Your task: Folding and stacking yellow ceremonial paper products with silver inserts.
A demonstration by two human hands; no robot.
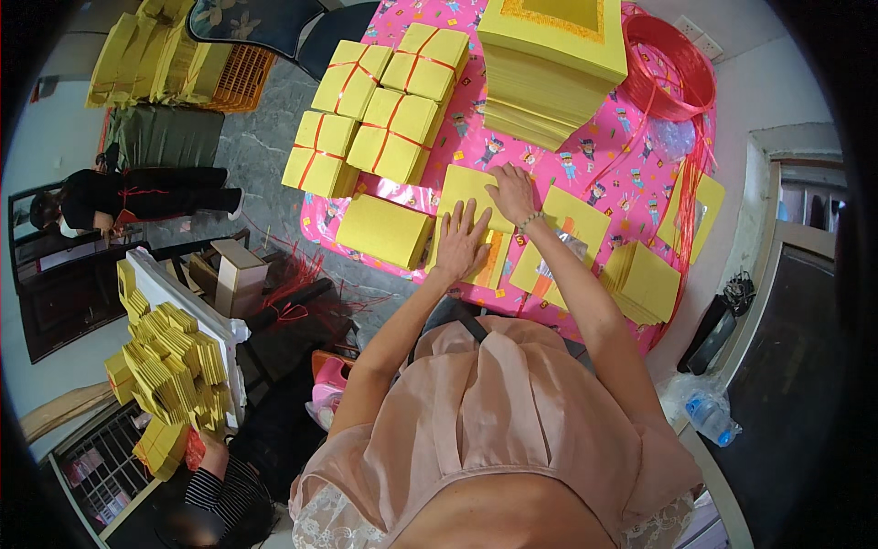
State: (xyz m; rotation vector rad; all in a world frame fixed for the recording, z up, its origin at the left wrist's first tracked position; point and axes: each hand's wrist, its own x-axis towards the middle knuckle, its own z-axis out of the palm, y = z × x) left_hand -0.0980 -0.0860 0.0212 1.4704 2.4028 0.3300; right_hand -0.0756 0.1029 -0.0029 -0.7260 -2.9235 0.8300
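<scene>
My left hand lies flat, fingers spread, on a stack of yellow paper sheets on the pink patterned tablecloth. My right hand presses on the same stack just beyond it, with a bead bracelet on the wrist. Neither hand grips anything. An untied yellow bundle lies just left of my left hand. Several bundles tied with red string sit further back on the left.
A tall pile of yellow sheets stands at the back, a coil of red string beside it. Loose yellow sheets lie right. Another person sits lower left folding yellow papers. A water bottle is lower right.
</scene>
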